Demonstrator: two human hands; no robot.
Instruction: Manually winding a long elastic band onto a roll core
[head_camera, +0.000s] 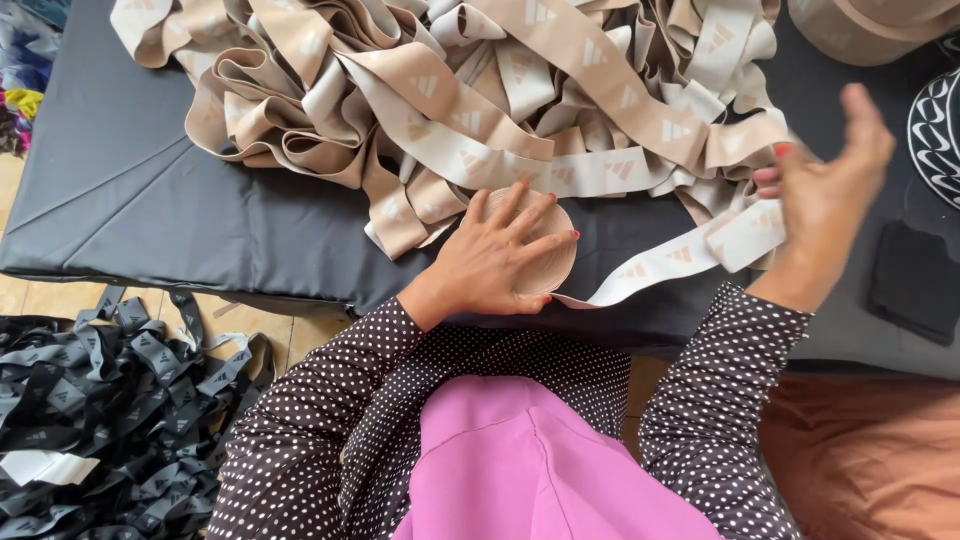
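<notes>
My left hand (497, 255) lies flat, fingers spread, on a round roll of beige elastic band (550, 268) that rests on the black padded surface (150, 200). From the roll a strip of the band (668, 262) runs right and up to my right hand (825, 195). That hand is raised at the right, blurred, with the strip passing under its fingers; the grip itself is hard to make out. Behind both hands lies a big loose heap of the same beige printed band (460, 90).
A heap of black printed band (100, 400) lies on the wooden floor at lower left. A black flat piece (915, 285) sits on the surface at right, a black-and-white patterned object (938, 130) beyond it, and a beige roll (880, 25) at the top right corner.
</notes>
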